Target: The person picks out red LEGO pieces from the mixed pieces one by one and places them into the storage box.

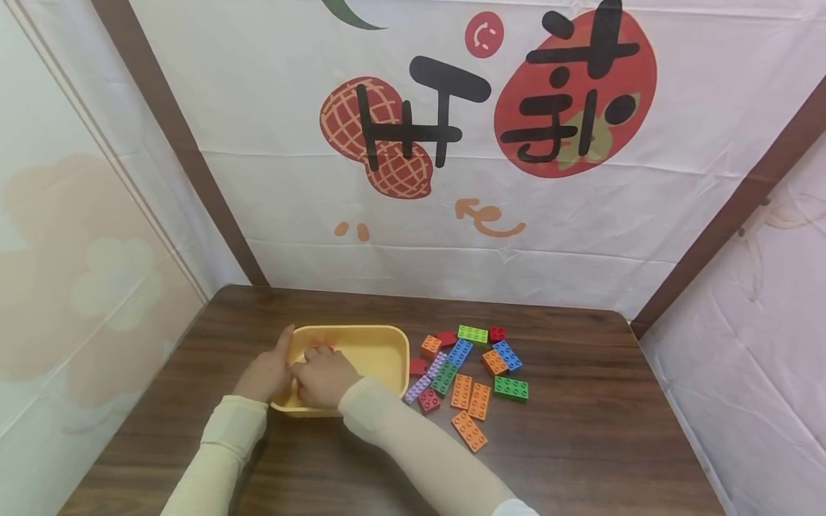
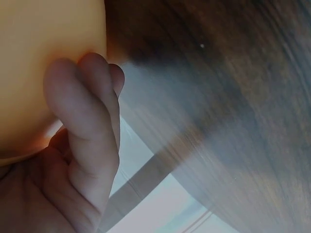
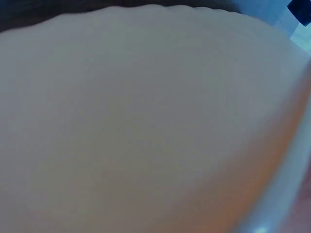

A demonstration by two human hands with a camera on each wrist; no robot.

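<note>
A yellow plastic bin (image 1: pixel 377 358) stands on the table. At its left end my left hand (image 1: pixel 264 373) grips the wall, index finger pointing up along the rim. The left wrist view shows the curled fingers (image 2: pixel 87 111) against the bin's outer side. My right hand (image 1: pixel 325 376) reaches down inside the bin at the left, fingers bent. Bits of red (image 1: pixel 300 387) show by its fingertips and behind its knuckles; their shape is mostly hidden, and a hold on them cannot be made out. A pale, blurred surface fills most of the right wrist view.
Right of the bin lie several loose toy building bricks: orange (image 1: pixel 469 431), green (image 1: pixel 511 388), blue (image 1: pixel 507 355), lime (image 1: pixel 473 334), purple (image 1: pixel 418 388) and red (image 1: pixel 418 366). The dark wooden table (image 1: pixel 581 444) ends at a printed cloth backdrop (image 1: pixel 581 244).
</note>
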